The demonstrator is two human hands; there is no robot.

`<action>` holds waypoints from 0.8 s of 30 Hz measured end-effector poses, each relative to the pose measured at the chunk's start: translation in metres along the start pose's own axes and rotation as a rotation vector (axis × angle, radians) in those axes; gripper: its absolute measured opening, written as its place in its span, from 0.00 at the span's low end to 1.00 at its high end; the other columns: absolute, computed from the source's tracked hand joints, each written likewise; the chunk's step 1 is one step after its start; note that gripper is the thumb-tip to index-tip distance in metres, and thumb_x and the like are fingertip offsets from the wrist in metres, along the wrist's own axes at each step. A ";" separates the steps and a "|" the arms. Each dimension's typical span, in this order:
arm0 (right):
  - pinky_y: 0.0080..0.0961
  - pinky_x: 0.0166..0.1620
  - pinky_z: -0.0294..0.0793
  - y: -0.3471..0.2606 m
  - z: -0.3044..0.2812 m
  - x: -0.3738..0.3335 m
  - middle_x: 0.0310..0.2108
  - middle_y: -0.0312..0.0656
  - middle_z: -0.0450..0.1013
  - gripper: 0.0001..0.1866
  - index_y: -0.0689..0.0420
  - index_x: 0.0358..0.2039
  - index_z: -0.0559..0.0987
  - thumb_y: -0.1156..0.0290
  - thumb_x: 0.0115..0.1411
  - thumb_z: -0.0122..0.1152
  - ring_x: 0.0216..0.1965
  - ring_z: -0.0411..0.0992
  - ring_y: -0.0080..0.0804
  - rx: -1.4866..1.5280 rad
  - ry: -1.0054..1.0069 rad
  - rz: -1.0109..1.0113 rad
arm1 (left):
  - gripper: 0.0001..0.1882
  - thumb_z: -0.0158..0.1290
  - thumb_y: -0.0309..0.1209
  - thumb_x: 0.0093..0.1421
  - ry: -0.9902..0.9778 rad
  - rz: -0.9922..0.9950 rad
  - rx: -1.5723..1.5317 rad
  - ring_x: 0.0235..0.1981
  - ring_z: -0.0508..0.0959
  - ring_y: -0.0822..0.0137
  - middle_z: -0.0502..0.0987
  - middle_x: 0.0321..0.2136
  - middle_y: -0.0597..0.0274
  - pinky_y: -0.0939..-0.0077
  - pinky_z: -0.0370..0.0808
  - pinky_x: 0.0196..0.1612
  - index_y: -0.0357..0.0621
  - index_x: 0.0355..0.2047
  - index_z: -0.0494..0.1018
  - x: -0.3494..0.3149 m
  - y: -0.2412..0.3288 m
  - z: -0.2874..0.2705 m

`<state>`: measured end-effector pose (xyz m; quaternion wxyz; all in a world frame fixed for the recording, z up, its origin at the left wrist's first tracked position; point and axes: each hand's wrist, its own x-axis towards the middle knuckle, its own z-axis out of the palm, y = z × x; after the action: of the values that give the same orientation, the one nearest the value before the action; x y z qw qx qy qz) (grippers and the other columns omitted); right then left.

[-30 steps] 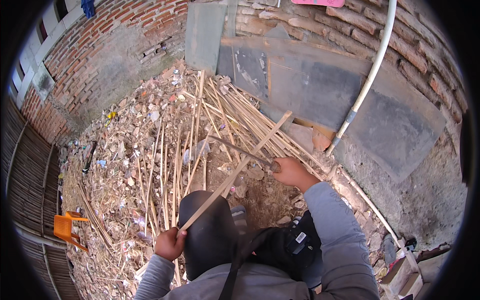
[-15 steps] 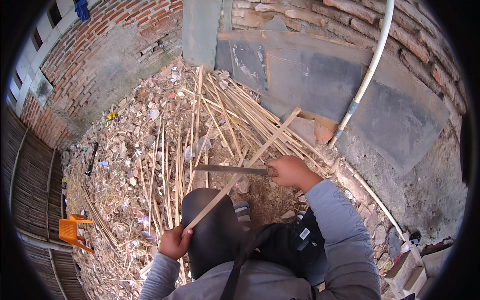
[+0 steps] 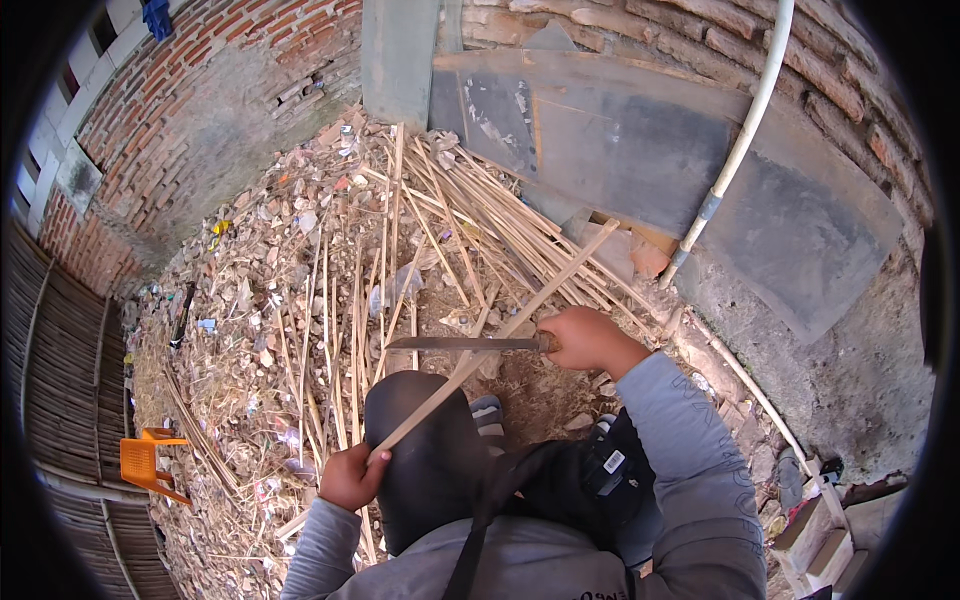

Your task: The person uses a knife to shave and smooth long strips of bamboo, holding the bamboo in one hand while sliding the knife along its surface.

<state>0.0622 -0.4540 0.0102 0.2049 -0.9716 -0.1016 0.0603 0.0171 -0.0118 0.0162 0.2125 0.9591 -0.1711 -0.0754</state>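
Note:
My left hand [image 3: 352, 476] is closed round the near end of a flat bamboo strip [image 3: 420, 408], which slants up and away to the right across my dark-clad knee [image 3: 405, 395]. My right hand [image 3: 590, 340] grips the handle of a machete [image 3: 470, 343]. Its long dark blade points left and lies across the strip, just past my knee. From this angle I cannot tell how firmly the blade's edge meets the strip. The far end of the strip sticks out beyond my right hand, over the ground.
Many loose bamboo strips [image 3: 485, 205] lie on rubble ground [image 3: 260, 300] ahead and to the left. Dark boards [image 3: 640, 120] lean on the brick wall behind a white pipe [image 3: 745, 140]. An orange plastic chair [image 3: 143, 462] stands far left. A wooden crate [image 3: 820, 545] is at the lower right.
The machete blade has turned slightly and sits a little lower along the strip. My right hand has shifted slightly right; the left keeps its hold.

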 end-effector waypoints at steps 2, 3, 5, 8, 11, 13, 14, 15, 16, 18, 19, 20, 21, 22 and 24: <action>0.44 0.42 0.76 0.034 0.010 0.003 0.35 0.52 0.79 0.16 0.57 0.37 0.81 0.61 0.50 0.67 0.39 0.76 0.56 0.230 -0.048 0.063 | 0.27 0.54 0.49 0.66 -0.041 -0.002 -0.094 0.19 0.75 0.41 0.70 0.14 0.43 0.52 0.70 0.24 0.37 0.20 0.70 0.004 -0.003 0.004; 0.45 0.38 0.74 0.060 0.023 0.003 0.28 0.52 0.76 0.18 0.60 0.34 0.79 0.58 0.51 0.70 0.34 0.76 0.55 0.255 0.073 0.102 | 0.28 0.53 0.50 0.66 -0.064 -0.016 -0.122 0.18 0.75 0.42 0.70 0.14 0.43 0.53 0.69 0.24 0.36 0.20 0.70 0.009 0.002 0.004; 0.44 0.38 0.74 0.072 0.028 0.002 0.28 0.52 0.76 0.18 0.60 0.34 0.79 0.59 0.51 0.70 0.34 0.76 0.54 0.285 0.184 0.130 | 0.28 0.53 0.50 0.66 -0.048 -0.012 -0.108 0.18 0.75 0.42 0.71 0.14 0.43 0.54 0.70 0.24 0.36 0.21 0.71 0.009 0.005 0.003; 0.45 0.39 0.75 0.052 0.015 0.001 0.28 0.52 0.77 0.18 0.59 0.35 0.79 0.58 0.51 0.70 0.34 0.76 0.54 0.290 0.236 0.190 | 0.27 0.53 0.49 0.67 -0.080 -0.041 -0.104 0.19 0.75 0.46 0.72 0.15 0.43 0.57 0.70 0.25 0.36 0.22 0.72 0.008 0.004 -0.005; 0.45 0.43 0.76 0.012 -0.006 -0.007 0.33 0.52 0.79 0.18 0.58 0.38 0.80 0.60 0.51 0.69 0.39 0.77 0.55 0.105 0.086 0.108 | 0.27 0.52 0.49 0.68 -0.191 -0.146 -0.217 0.20 0.76 0.55 0.73 0.17 0.47 0.60 0.71 0.28 0.34 0.26 0.75 0.008 -0.005 -0.008; 0.45 0.42 0.76 0.002 -0.004 -0.010 0.32 0.50 0.79 0.17 0.56 0.39 0.81 0.60 0.52 0.69 0.38 0.78 0.53 -0.008 0.002 -0.025 | 0.27 0.51 0.49 0.69 -0.258 -0.216 -0.299 0.21 0.75 0.60 0.74 0.17 0.50 0.62 0.72 0.29 0.34 0.28 0.77 0.009 -0.007 -0.011; 0.45 0.42 0.76 0.005 -0.003 -0.007 0.32 0.50 0.79 0.17 0.56 0.39 0.81 0.60 0.52 0.69 0.38 0.78 0.53 -0.001 0.006 -0.029 | 0.27 0.51 0.49 0.70 -0.240 -0.177 -0.341 0.22 0.75 0.64 0.75 0.18 0.52 0.64 0.72 0.30 0.33 0.30 0.78 0.008 -0.006 -0.012; 0.45 0.42 0.76 0.014 -0.003 -0.006 0.32 0.50 0.79 0.17 0.56 0.39 0.81 0.59 0.52 0.69 0.38 0.78 0.53 0.116 -0.034 0.010 | 0.27 0.50 0.50 0.70 -0.225 -0.135 -0.390 0.23 0.74 0.67 0.75 0.18 0.55 0.66 0.72 0.30 0.33 0.32 0.78 0.008 -0.005 -0.012; 0.45 0.42 0.76 0.023 0.000 -0.007 0.32 0.50 0.79 0.18 0.56 0.39 0.81 0.59 0.52 0.69 0.38 0.77 0.53 0.232 -0.073 0.054 | 0.27 0.50 0.50 0.70 -0.230 -0.132 -0.392 0.23 0.74 0.67 0.75 0.18 0.55 0.66 0.72 0.30 0.33 0.32 0.78 0.008 -0.005 -0.010; 0.46 0.40 0.75 0.043 0.007 -0.005 0.30 0.52 0.78 0.18 0.56 0.37 0.80 0.57 0.53 0.70 0.36 0.77 0.55 0.284 0.057 0.086 | 0.27 0.50 0.50 0.70 -0.194 -0.115 -0.311 0.23 0.74 0.67 0.75 0.18 0.55 0.67 0.72 0.30 0.33 0.34 0.79 0.011 -0.002 -0.006; 0.47 0.37 0.74 0.050 0.008 -0.005 0.28 0.53 0.77 0.18 0.56 0.36 0.80 0.55 0.53 0.70 0.35 0.76 0.57 0.337 0.188 0.113 | 0.27 0.50 0.50 0.70 -0.193 -0.109 -0.314 0.23 0.74 0.67 0.75 0.18 0.55 0.67 0.72 0.30 0.33 0.34 0.79 0.012 0.000 -0.006; 0.47 0.37 0.74 0.056 0.010 -0.006 0.28 0.53 0.77 0.18 0.56 0.36 0.80 0.55 0.53 0.70 0.35 0.76 0.57 0.330 0.192 0.116 | 0.27 0.50 0.50 0.70 -0.199 -0.110 -0.323 0.22 0.74 0.67 0.75 0.18 0.55 0.67 0.72 0.30 0.33 0.33 0.79 0.013 0.005 -0.007; 0.45 0.40 0.75 0.047 0.010 -0.005 0.30 0.52 0.78 0.17 0.55 0.37 0.81 0.57 0.53 0.69 0.36 0.77 0.55 0.264 0.183 0.133 | 0.27 0.50 0.50 0.70 -0.201 -0.126 -0.326 0.22 0.74 0.68 0.75 0.18 0.55 0.67 0.72 0.29 0.33 0.32 0.78 0.011 0.004 -0.008; 0.44 0.42 0.76 0.039 0.009 -0.005 0.32 0.50 0.79 0.16 0.54 0.38 0.82 0.59 0.52 0.69 0.37 0.78 0.52 0.198 0.170 0.152 | 0.27 0.50 0.50 0.70 -0.199 -0.136 -0.325 0.22 0.74 0.68 0.75 0.18 0.55 0.67 0.72 0.29 0.33 0.32 0.78 0.008 0.000 -0.007; 0.44 0.42 0.76 0.021 0.005 -0.003 0.33 0.50 0.79 0.16 0.55 0.38 0.82 0.59 0.52 0.68 0.38 0.78 0.52 0.118 0.126 0.083 | 0.27 0.50 0.49 0.70 -0.174 -0.114 -0.300 0.21 0.73 0.67 0.74 0.17 0.55 0.66 0.71 0.28 0.33 0.29 0.77 0.006 -0.006 -0.005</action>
<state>0.0618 -0.4716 -0.0029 0.2649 -0.9632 -0.0442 0.0131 0.0256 -0.0068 0.0181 0.3330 0.9146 -0.1208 -0.1947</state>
